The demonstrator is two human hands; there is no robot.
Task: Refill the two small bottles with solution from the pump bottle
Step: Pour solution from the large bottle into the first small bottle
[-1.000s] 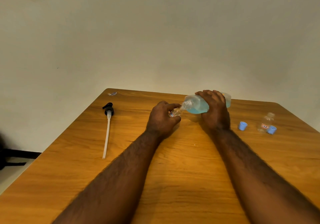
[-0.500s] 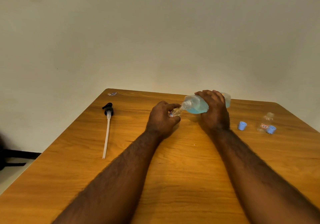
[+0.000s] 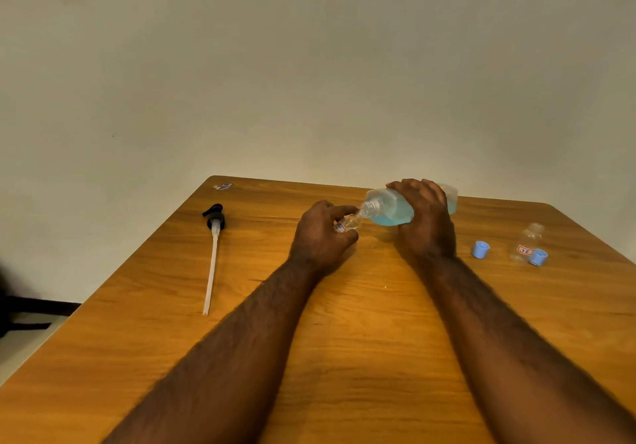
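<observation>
The right hand (image 3: 425, 223) grips the big bottle (image 3: 390, 208) of blue liquid, tipped sideways above the table (image 3: 344, 340), its open neck at the mouth of a small bottle (image 3: 348, 223) that the left hand (image 3: 321, 237) pinches. The second small bottle (image 3: 528, 242) stands uncapped far right between two blue caps (image 3: 480, 249), and the pump (image 3: 213, 254) lies well to the left.

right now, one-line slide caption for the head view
Right hand tips the uncapped pump bottle toward a small bottle held by the left hand.
</observation>
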